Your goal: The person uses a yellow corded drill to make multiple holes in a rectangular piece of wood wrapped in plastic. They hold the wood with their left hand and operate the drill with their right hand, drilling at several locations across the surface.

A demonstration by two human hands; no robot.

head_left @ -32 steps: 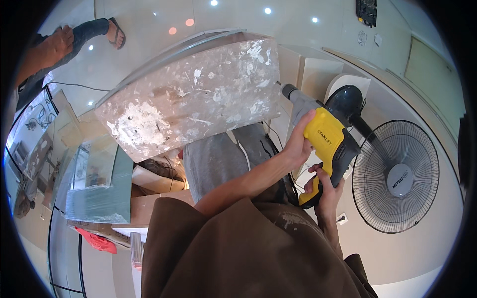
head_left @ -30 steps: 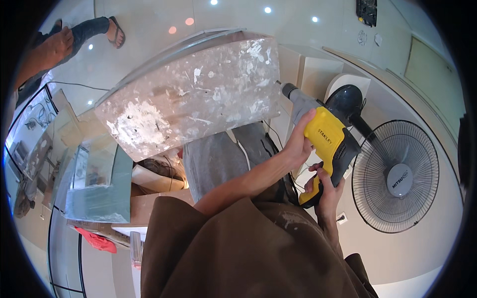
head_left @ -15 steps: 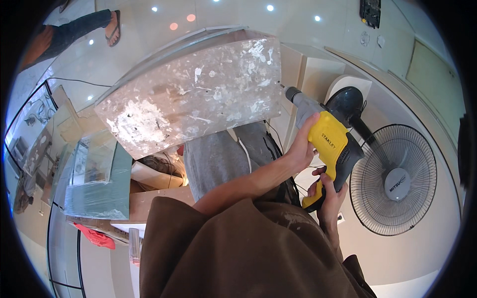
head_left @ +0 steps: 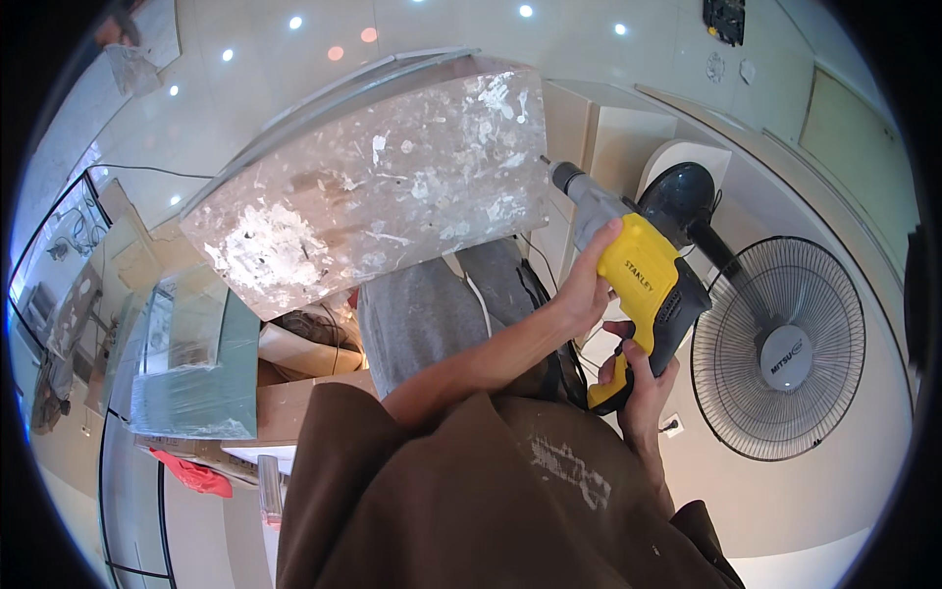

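Note:
A yellow, black and grey power drill (head_left: 643, 263) is held in both of my hands, its chuck and short bit pointing up and left. My left hand (head_left: 587, 287) grips the front of the drill's body from the left side. Lower down, my right hand (head_left: 646, 385) is wrapped around the handle; some of its fingers are behind the grip. The bit's tip is close to the right edge of a worn board (head_left: 392, 182) splattered with white paint. Whether the tip touches the board I cannot tell.
A black standing fan (head_left: 780, 348) is close on the right. Glass panes in plastic wrap (head_left: 196, 383) stand at the left, with a red cloth (head_left: 191, 473) below. A thin cable (head_left: 162, 171) runs behind the board. A dark case (head_left: 724, 20) lies on the far floor.
The person's sandalled foot and leg at the upper left are no longer in view. The drill, still in both my hands, appears slightly further left and up, along with a small shift of the whole view.

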